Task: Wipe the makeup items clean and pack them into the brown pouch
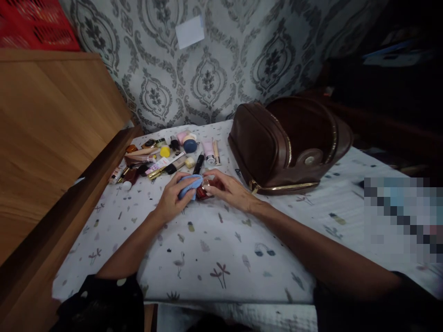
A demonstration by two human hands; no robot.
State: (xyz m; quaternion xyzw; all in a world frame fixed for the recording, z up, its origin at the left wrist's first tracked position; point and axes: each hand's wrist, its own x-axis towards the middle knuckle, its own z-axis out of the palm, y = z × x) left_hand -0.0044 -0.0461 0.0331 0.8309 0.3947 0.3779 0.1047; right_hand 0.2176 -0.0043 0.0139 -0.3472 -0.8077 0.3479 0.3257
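Note:
My left hand is closed round a folded blue cloth, pressed against the side of a small dark red-brown bottle. Gripping that bottle from the other side is my right hand, its fingers near a shiny, clear-looking part at the top. The bottle's exact kind is hard to make out. Just beyond the hands lies a black tube. Farther back and left is a loose group of cosmetics, among them a pink and white tube, a yellow-capped item and a dark blue round container.
A brown leather bag with gold zips stands open at the right. A wooden panel rises along the left edge, with a red plastic basket above it. Patterned wallpaper backs the table, which has a printed white cover.

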